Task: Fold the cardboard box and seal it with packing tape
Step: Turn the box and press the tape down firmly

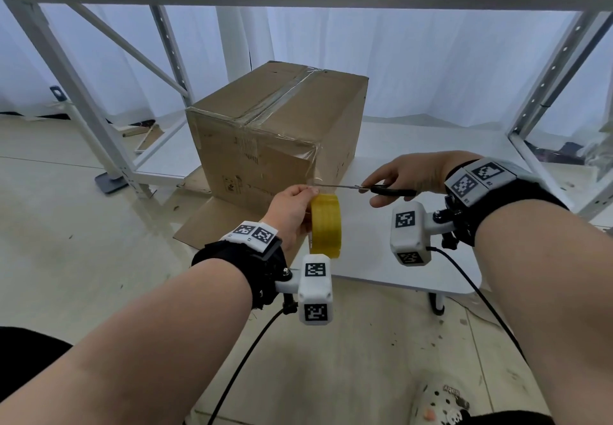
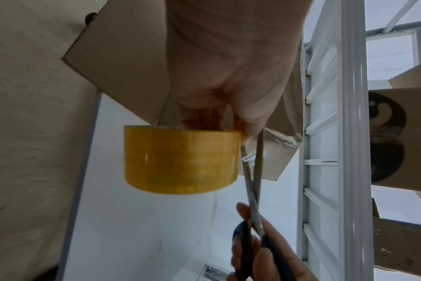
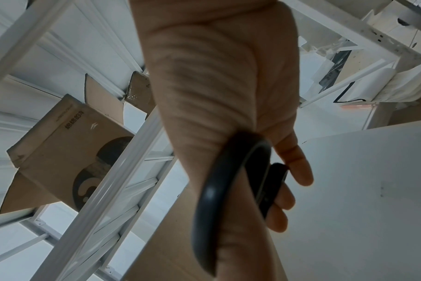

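Observation:
A closed brown cardboard box [image 1: 282, 126] stands on a white low table [image 1: 414, 146], clear tape along its top seam and down its near corner. My left hand [image 1: 292, 212] grips a yellow tape roll [image 1: 326, 229] in front of the box; a clear strip runs from the roll up to the box corner. The roll [image 2: 180, 159] hangs below the same hand [image 2: 228, 76] in the left wrist view. My right hand [image 1: 408, 175] holds black-handled scissors [image 1: 381, 189], blades at the strip just above the roll. The scissors [image 2: 252, 190] and their handles [image 3: 228, 180] also show in the wrist views.
A white metal shelving frame [image 1: 99, 119] surrounds the table, with an upright [image 1: 557, 69] on the right. A flat cardboard sheet [image 1: 199, 222] lies under the box, over the table's left edge. Another printed box [image 3: 60, 152] sits on a shelf. My foot [image 1: 441, 404] is on the floor below.

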